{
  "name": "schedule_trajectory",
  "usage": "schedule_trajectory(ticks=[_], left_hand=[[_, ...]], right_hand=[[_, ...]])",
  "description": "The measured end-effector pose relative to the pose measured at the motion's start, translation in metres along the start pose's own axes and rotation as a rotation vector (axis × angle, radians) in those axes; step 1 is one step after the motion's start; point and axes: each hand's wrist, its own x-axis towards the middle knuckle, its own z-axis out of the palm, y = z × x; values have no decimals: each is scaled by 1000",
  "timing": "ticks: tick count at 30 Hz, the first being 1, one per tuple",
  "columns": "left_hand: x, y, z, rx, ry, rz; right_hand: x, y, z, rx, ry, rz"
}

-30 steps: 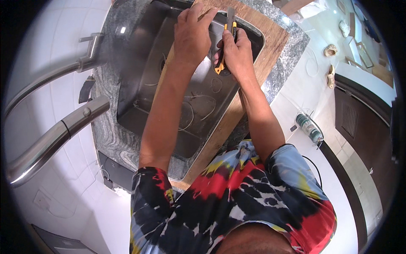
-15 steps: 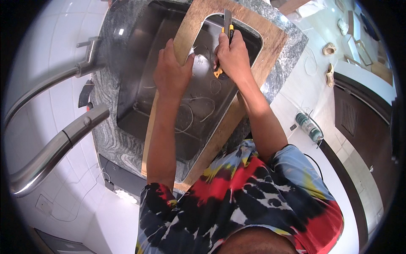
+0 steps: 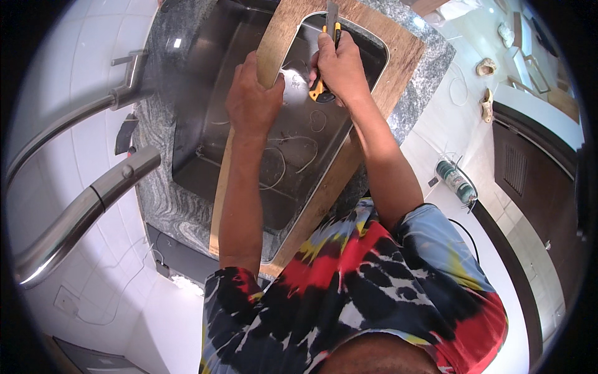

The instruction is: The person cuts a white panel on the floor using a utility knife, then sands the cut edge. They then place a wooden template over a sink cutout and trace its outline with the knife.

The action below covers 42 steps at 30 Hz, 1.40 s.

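A wooden frame (image 3: 402,59) with a rounded rectangular opening lies across a dark kitchen sink (image 3: 208,146). My left hand (image 3: 254,100) is wrapped round the frame's left strip, thumb on the inner edge. In my right hand (image 3: 341,70) is a yellow-and-black utility knife (image 3: 320,93), its blade pointing away from me at the rounded far edge of the opening. A thin pale line runs along that inner edge. Whether the blade touches the wood I cannot tell. Thin pale strips (image 3: 281,165) lie in the sink below the opening.
Grey patterned stone countertop (image 3: 168,206) surrounds the sink. A metal faucet (image 3: 121,181) reaches in from the left, with a second metal fixture (image 3: 128,87) beyond it. On the floor at right are a green-and-white cylinder (image 3: 456,182) and a pair of clogs (image 3: 486,106).
My right hand has moved the knife slightly farther away and to the left along the far edge. My left hand keeps its hold on the frame, shifted a little.
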Motion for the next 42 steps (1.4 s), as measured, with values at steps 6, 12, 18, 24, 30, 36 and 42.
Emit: schedule_trajectory(ticks=[6, 12, 18, 24, 30, 36, 42], left_hand=[[-1, 1, 1, 56, 16, 4], [1, 1, -1, 31, -24, 4], [-2, -1, 2, -5, -25, 9], [0, -1, 1, 12, -9, -7], [-1, -2, 1, -78, 3, 17], [5, 0, -3, -79, -1, 37], [3, -1, 3, -3, 58, -20]], right_hand=[[-14, 13, 1, -25, 13, -13], [-10, 10, 0, -65, 9, -14], [3, 3, 6, 70, -8, 3], [-4, -6, -3, 23, -74, 44], [-7, 3, 2, -2, -35, 15], [13, 4, 11, -60, -2, -74], [3, -5, 1, 1, -83, -1]])
